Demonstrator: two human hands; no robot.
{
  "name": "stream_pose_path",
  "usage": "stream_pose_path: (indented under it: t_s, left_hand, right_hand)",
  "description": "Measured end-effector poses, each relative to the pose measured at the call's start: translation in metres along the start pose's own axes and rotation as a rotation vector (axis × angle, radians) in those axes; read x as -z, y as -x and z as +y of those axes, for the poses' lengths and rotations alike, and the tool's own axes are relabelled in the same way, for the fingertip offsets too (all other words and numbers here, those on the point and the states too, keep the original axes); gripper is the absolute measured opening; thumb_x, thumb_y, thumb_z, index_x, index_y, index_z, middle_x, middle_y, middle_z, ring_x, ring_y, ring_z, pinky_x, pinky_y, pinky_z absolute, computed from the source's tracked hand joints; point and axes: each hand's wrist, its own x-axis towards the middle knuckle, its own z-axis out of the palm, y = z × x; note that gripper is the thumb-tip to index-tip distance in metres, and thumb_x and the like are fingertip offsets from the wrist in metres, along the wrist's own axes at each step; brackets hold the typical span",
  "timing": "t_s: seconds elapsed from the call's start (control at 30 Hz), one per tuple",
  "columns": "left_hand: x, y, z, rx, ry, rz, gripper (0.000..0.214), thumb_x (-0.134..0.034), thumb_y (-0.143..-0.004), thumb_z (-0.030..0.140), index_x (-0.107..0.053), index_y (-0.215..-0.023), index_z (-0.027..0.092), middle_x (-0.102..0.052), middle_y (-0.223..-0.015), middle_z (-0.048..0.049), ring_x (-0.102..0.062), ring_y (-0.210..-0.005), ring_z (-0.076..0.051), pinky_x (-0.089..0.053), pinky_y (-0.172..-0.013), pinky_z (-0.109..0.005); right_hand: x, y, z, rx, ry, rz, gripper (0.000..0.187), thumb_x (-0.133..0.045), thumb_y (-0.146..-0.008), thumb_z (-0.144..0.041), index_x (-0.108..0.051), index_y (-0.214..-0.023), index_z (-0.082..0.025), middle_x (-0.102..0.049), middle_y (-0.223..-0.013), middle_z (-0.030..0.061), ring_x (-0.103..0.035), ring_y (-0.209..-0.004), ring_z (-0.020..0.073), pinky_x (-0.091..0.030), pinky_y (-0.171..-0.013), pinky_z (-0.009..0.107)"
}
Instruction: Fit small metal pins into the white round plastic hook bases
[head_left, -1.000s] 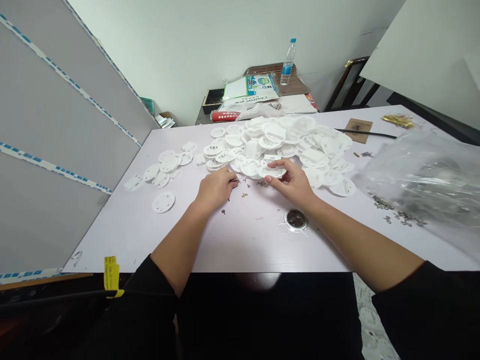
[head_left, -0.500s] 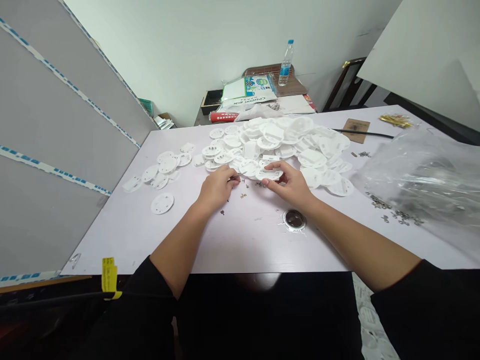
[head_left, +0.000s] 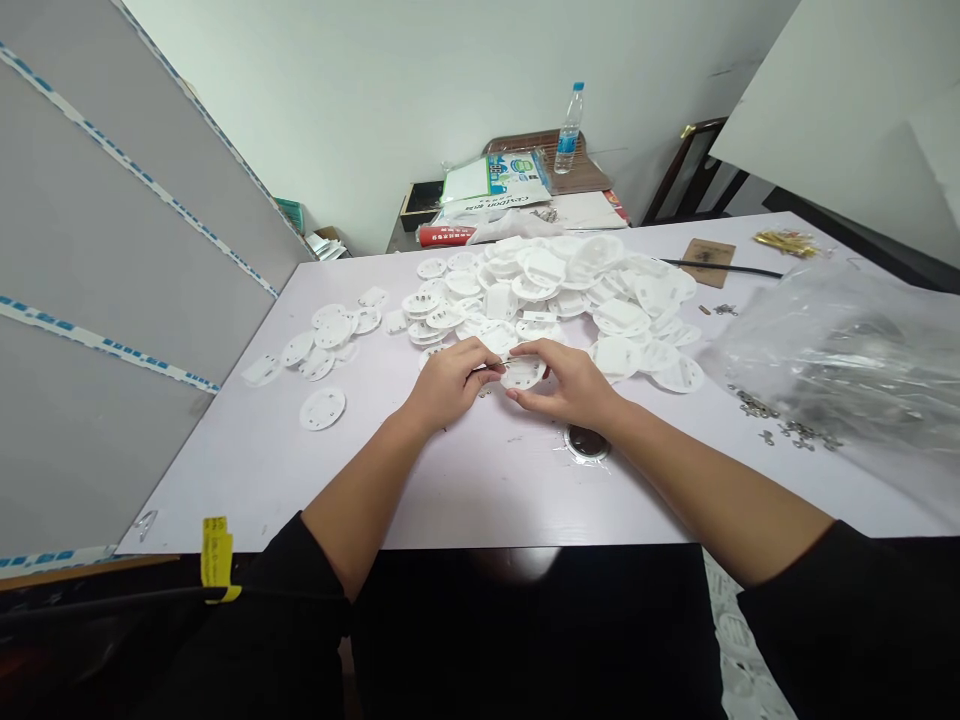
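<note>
The right hand (head_left: 571,386) has its grip closed on a white disc (head_left: 523,373), thumb above and fingers below; the disc is held just over the counter (head_left: 465,480), in front of the pile of discs (head_left: 570,290); it is round, so no long axis shows, and its face looks up, nearly flat. The left hand (head_left: 448,382) pinches its grip tight at the disc's left edge; what it holds is too small to tell. A clear plastic bag (head_left: 847,350) lies to the right, with small metal parts (head_left: 780,420) beside it; a grey panel (head_left: 112,300) stands on the left, and a water bottle (head_left: 568,130) stands behind near the pale wall.
</note>
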Motion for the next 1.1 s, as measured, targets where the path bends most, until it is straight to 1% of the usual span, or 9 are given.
stream_pose_path:
  t_s: [0.07,0.3,0.5,0.63,0.83,0.97,1.1]
  left_hand:
    - [-0.0011,0.0006,-0.0008,-0.019,-0.01,-0.003,0.017,-0.054,-0.094,0.015,-0.07,-0.096,0.019,-0.068,-0.098,-0.0033,-0.064,-0.089,-0.014,-0.05,-0.078,-0.028]
    - [0.0003,-0.0007,0.0007,0.009,0.022,-0.035,0.015,-0.058,-0.092,0.016,-0.073,-0.095,0.02,-0.071,-0.096,-0.0027,-0.066,-0.088,-0.014,-0.05,-0.079,-0.029]
    - [-0.0004,-0.0012,0.0019,-0.023,0.049,-0.005,0.012,-0.061,-0.09,0.014,-0.071,-0.092,0.018,-0.07,-0.093,-0.0018,-0.065,-0.086,-0.013,-0.05,-0.077,-0.028]
    - [-0.0019,-0.0014,0.0028,0.006,0.078,-0.002,0.012,-0.062,-0.089,0.013,-0.072,-0.091,0.019,-0.067,-0.096,-0.0028,-0.063,-0.086,-0.013,-0.05,-0.076,-0.028]
    - [-0.0024,-0.0023,0.0009,0.049,0.108,-0.014,0.012,-0.064,-0.088,0.017,-0.075,-0.092,0.02,-0.068,-0.096,-0.0035,-0.064,-0.086,-0.014,-0.051,-0.077,-0.029]
    - [-0.0022,-0.0023,-0.0001,0.043,0.121,-0.036,0.015,-0.063,-0.088,0.016,-0.076,-0.094,0.021,-0.069,-0.097,-0.0043,-0.066,-0.091,-0.016,-0.053,-0.081,-0.03]
    - [-0.0012,-0.0018,-0.0004,0.051,0.152,-0.047,0.015,-0.063,-0.088,0.017,-0.077,-0.095,0.021,-0.07,-0.096,-0.0043,-0.067,-0.092,-0.016,-0.053,-0.082,-0.031]
  right_hand:
    - [-0.0015,0.0009,0.0006,0.004,0.009,-0.011,0.05,-0.074,-0.082,-0.047,-0.058,-0.123,-0.022,-0.07,-0.115,0.0062,-0.069,-0.093,0.0228,-0.057,-0.072,0.036]
    - [0.0003,-0.0003,-0.0024,0.018,0.044,-0.021,0.051,-0.074,-0.082,-0.048,-0.058,-0.123,-0.022,-0.07,-0.115,0.0076,-0.068,-0.086,0.0218,-0.056,-0.074,0.037]
    - [0.0006,-0.0019,-0.0049,0.043,0.041,-0.015,0.048,-0.073,-0.082,-0.047,-0.058,-0.121,-0.022,-0.071,-0.112,0.0073,-0.068,-0.095,0.0238,-0.055,-0.075,0.037]
    - [-0.0002,-0.0017,-0.0054,0.056,0.031,0.001,0.048,-0.074,-0.082,-0.047,-0.058,-0.121,-0.022,-0.071,-0.11,0.0068,-0.068,-0.092,0.0224,-0.055,-0.074,0.035]
    - [0.0002,-0.001,-0.0043,0.063,0.016,0.01,0.048,-0.074,-0.082,-0.047,-0.059,-0.12,-0.022,-0.071,-0.111,0.0066,-0.067,-0.087,0.021,-0.054,-0.073,0.035]
    - [0.0013,-0.001,-0.0028,0.08,-0.005,0.033,0.042,-0.076,-0.08,-0.046,-0.06,-0.111,-0.022,-0.071,-0.102,0.0049,-0.063,-0.075,0.0168,-0.053,-0.068,0.032]
    - [0.0027,-0.002,-0.0043,0.101,-0.038,0.034,0.04,-0.076,-0.079,-0.045,-0.06,-0.109,-0.023,-0.07,-0.096,0.0041,-0.062,-0.075,0.0167,-0.052,-0.067,0.032]
